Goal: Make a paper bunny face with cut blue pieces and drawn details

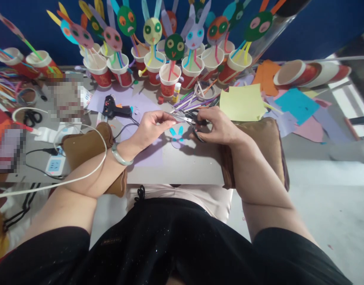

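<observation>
Grey bench [196, 168] lay below; right hand [214, 122] gripped scissors [188, 119], blades pointing left toward left hand [155, 126], fingertips pinched, contents unclear.

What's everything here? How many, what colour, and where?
Paper cups: many, red and white, mostly back
Paper figures: over ten, multicoloured, in cups
Glue gun: one, black, left of centre
Small bottle: one, yellow, before cups
Paper sheets: several, mixed colours, centre and right
Thin sticks: many, mixed, centre and left
Cutout: one, purple and blue, centre
Scissors: two, black, centre and left
Cushions: two, brown, left and right
Power socket: one, white, left
Cables: several, black and white, left
Table: one, grey, underneath
Bracelet: one, greenish, left wrist
Left hand: one, bare, centre
Right hand: one, bare, on scissors
</observation>
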`<state>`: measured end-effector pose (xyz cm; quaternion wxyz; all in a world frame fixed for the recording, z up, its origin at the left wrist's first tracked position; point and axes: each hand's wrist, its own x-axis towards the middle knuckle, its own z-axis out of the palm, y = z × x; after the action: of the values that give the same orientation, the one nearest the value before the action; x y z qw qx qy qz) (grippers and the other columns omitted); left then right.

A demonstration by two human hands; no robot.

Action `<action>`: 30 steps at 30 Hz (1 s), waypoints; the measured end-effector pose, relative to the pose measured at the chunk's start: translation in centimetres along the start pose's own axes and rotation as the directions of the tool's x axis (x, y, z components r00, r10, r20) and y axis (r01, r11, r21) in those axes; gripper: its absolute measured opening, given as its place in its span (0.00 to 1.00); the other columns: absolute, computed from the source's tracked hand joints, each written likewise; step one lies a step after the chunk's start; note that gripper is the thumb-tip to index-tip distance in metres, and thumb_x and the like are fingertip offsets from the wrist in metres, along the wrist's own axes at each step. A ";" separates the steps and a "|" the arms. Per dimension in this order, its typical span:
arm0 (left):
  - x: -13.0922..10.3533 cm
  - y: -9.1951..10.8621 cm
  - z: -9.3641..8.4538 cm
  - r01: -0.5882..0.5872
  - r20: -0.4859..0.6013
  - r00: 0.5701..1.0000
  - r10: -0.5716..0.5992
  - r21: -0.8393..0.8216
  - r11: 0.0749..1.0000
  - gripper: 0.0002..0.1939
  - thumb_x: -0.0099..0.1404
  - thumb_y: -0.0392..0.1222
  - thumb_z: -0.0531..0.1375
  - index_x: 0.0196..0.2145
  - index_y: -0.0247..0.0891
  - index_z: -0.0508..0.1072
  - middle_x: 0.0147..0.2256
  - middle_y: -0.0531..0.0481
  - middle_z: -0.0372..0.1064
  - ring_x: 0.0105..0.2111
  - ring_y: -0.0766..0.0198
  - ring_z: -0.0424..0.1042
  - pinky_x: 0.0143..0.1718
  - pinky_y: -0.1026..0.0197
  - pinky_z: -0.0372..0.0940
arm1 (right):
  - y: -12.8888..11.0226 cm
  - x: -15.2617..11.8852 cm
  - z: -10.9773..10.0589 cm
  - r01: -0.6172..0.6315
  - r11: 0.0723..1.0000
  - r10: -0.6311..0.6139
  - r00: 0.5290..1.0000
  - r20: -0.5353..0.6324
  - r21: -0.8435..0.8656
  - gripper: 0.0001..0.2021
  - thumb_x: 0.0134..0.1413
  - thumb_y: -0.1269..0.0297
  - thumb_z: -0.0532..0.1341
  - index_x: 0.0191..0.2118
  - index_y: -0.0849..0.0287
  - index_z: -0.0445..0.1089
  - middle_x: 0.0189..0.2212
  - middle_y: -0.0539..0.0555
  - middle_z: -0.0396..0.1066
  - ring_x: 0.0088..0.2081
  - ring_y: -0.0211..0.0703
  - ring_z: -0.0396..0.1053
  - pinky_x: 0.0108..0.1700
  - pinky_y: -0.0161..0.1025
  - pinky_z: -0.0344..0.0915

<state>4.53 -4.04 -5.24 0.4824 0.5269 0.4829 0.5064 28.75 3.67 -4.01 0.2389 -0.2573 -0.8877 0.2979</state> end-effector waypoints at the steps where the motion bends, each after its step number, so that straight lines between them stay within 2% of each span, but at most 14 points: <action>1: 0.1 -0.1 0.0 -0.002 0.009 1.000 0.002 -0.001 1.000 0.09 0.57 0.45 0.72 0.32 0.37 0.83 0.32 0.49 0.82 0.32 0.65 0.76 0.38 0.62 0.69 | 0.1 0.0 0.0 0.029 0.999 -0.029 1.000 0.004 -0.020 0.22 0.49 0.50 0.72 0.24 0.53 0.58 0.22 0.47 0.63 0.27 0.39 0.56 0.34 0.40 0.52; 5: 0.2 -0.3 -0.1 -0.029 0.030 0.999 0.029 -0.016 0.999 0.11 0.55 0.46 0.74 0.33 0.38 0.83 0.32 0.50 0.82 0.32 0.65 0.76 0.38 0.62 0.70 | 0.3 -0.1 0.2 0.114 0.992 -0.113 0.993 0.019 -0.060 0.21 0.52 0.51 0.71 0.26 0.53 0.57 0.21 0.47 0.63 0.27 0.39 0.56 0.34 0.40 0.52; 9: 0.2 -0.2 -0.2 -0.065 0.016 0.998 0.065 0.014 0.998 0.12 0.56 0.47 0.75 0.33 0.38 0.83 0.32 0.49 0.82 0.32 0.65 0.76 0.38 0.62 0.70 | 0.1 -0.1 0.2 0.135 0.987 -0.134 0.991 0.011 -0.088 0.20 0.54 0.52 0.69 0.26 0.53 0.57 0.21 0.47 0.63 0.27 0.39 0.57 0.34 0.40 0.53; 17: 0.1 -0.4 -0.2 -0.129 -0.005 0.992 0.130 0.025 0.991 0.11 0.57 0.48 0.75 0.32 0.39 0.83 0.33 0.48 0.82 0.34 0.64 0.78 0.41 0.61 0.71 | 0.2 -0.2 0.5 0.130 0.986 -0.130 0.991 0.003 -0.105 0.18 0.52 0.55 0.68 0.27 0.53 0.57 0.22 0.47 0.63 0.27 0.38 0.57 0.35 0.40 0.54; 30: 0.2 -0.9 0.0 -0.153 -0.029 0.988 0.153 0.009 0.988 0.07 0.58 0.44 0.74 0.32 0.40 0.83 0.32 0.50 0.81 0.32 0.65 0.76 0.38 0.62 0.70 | 0.2 -0.2 0.8 0.109 0.990 -0.109 0.994 0.002 -0.093 0.17 0.51 0.56 0.67 0.26 0.53 0.56 0.20 0.44 0.58 0.26 0.37 0.54 0.34 0.39 0.52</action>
<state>4.47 -3.79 -6.16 0.4332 0.5562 0.4499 0.5482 28.46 3.35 -4.77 0.2442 -0.2196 -0.9129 0.2425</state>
